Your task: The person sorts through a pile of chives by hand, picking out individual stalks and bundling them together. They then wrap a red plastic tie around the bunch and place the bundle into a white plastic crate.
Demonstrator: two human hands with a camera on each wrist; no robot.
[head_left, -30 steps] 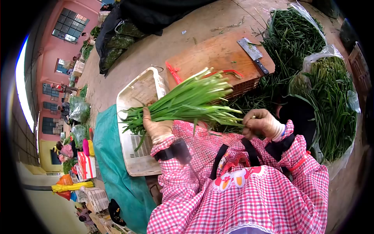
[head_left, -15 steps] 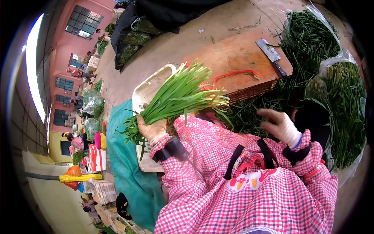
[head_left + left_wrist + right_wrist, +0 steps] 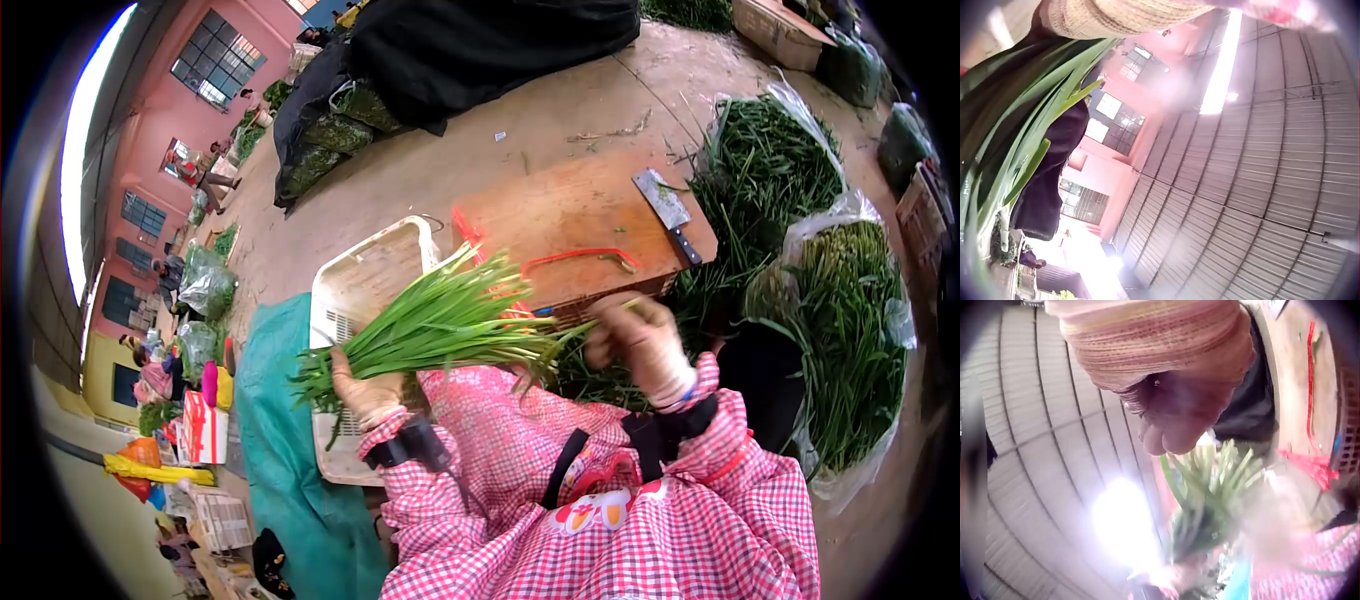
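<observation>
In the head view, the left hand (image 3: 368, 393) grips a bunch of long green stalks (image 3: 430, 325) near its leafy end, thumb over the top. The pale ends of the bunch fan out toward the right hand (image 3: 645, 350), whose fingers are curled beside them and pinch a thin green strand. Blades of the bunch (image 3: 1029, 112) cross the left wrist view, with the gripping fingers mostly out of sight. From the right wrist, the curled right hand (image 3: 1172, 400) appears just above the pale stalk ends (image 3: 1229, 465).
A white crate (image 3: 345, 270) stands beyond the bunch, beside a green sheet (image 3: 290, 400). A cleaver (image 3: 665, 210) and red ties (image 3: 580, 254) lie on a wooden board (image 3: 560, 200). Bags of greens (image 3: 850, 340) stand at the right.
The right hand has gone from the bunch's ends, out with fingers extended, and back beside them with fingers curled. The left hand still grips the bunch. The head view has shifted.
</observation>
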